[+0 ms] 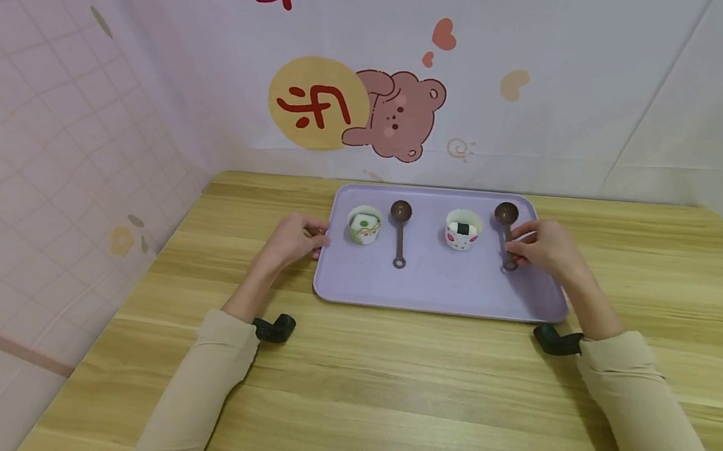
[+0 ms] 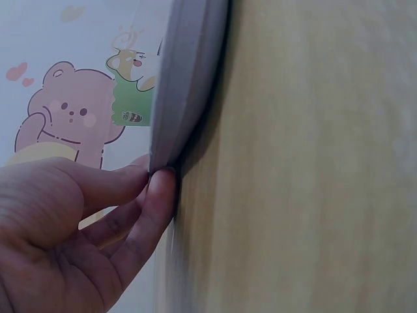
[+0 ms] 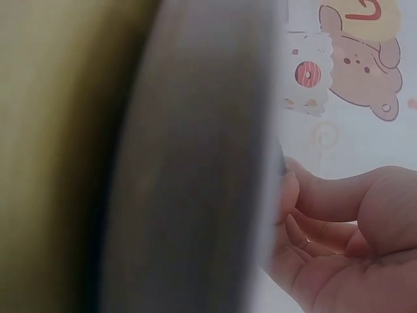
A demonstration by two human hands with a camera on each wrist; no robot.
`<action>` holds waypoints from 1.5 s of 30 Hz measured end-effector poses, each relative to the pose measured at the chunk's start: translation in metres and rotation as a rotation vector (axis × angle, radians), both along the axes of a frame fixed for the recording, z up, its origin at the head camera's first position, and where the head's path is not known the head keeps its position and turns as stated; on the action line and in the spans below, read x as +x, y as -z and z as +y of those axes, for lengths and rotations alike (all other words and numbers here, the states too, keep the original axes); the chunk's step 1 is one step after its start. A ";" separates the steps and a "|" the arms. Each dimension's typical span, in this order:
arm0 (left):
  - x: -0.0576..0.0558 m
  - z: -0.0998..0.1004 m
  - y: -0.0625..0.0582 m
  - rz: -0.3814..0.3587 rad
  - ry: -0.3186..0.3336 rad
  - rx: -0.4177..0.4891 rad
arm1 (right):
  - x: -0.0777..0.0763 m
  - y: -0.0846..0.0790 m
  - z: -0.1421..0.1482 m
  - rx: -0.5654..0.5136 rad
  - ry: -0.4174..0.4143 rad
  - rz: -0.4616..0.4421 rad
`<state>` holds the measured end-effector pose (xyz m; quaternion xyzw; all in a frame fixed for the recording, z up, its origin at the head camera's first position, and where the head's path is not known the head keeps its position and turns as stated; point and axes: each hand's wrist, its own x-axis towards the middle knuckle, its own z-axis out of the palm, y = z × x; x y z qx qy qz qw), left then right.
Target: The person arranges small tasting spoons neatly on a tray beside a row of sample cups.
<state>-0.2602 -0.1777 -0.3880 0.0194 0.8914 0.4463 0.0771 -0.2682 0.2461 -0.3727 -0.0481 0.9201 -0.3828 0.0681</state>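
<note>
A lilac tray (image 1: 354, 286) lies on the wooden table. At its left edge my left hand (image 1: 296, 239) pinches the rim, thumb on top and fingertips against the underside in the left wrist view. Over the tray's right part, my right hand (image 1: 549, 248) pinches the handle of a brown measuring spoon (image 1: 506, 213), bowl pointing away. Another brown measuring spoon (image 1: 401, 211) lies left of the middle. A green-patterned paper cup (image 1: 364, 236) holds a small white and green piece. A pink-patterned paper cup (image 1: 459, 243) holds a white piece with a black band.
The wooden table (image 1: 383, 392) extends in front of the tray and to both sides. Behind it hangs a white cloth backdrop (image 1: 545, 142) with a printed bear. Dark wrist mounts (image 1: 274, 328) sit on both forearms.
</note>
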 end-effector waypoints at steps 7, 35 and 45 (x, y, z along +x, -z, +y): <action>0.002 -0.001 -0.001 -0.002 0.002 0.003 | -0.001 0.004 -0.004 -0.034 -0.008 -0.015; 0.001 -0.003 -0.002 0.008 0.013 -0.023 | 0.000 0.004 -0.012 0.017 -0.026 0.002; 0.000 -0.002 -0.001 0.008 0.012 -0.026 | 0.002 0.001 -0.010 0.013 -0.033 -0.015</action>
